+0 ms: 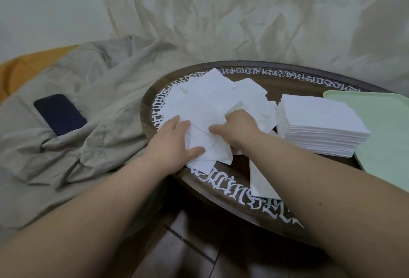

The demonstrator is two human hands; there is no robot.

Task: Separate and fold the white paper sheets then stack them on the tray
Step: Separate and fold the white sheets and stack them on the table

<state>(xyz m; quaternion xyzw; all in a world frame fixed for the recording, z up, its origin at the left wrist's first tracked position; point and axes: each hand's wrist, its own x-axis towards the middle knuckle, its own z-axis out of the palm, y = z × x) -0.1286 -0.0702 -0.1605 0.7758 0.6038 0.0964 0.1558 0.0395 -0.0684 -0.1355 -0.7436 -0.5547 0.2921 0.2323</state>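
Note:
A loose heap of white paper sheets [212,100] lies on the left part of a dark round table [243,198] with white lettering round its rim. My left hand [174,142] rests on the heap's near edge, thumb pressed on a sheet. My right hand [236,127] has its fingers curled into the heap and grips a sheet. A neat tall stack of folded sheets [321,127] stands to the right, its far side against a pale green tray [385,127]. One folded sheet [261,178] lies alone near the table's front.
A dark phone [59,113] lies on rumpled beige cloth [88,144] left of the table. Crumpled white fabric [243,23] covers the background. Dark tiled floor [199,244] shows below the table's front edge.

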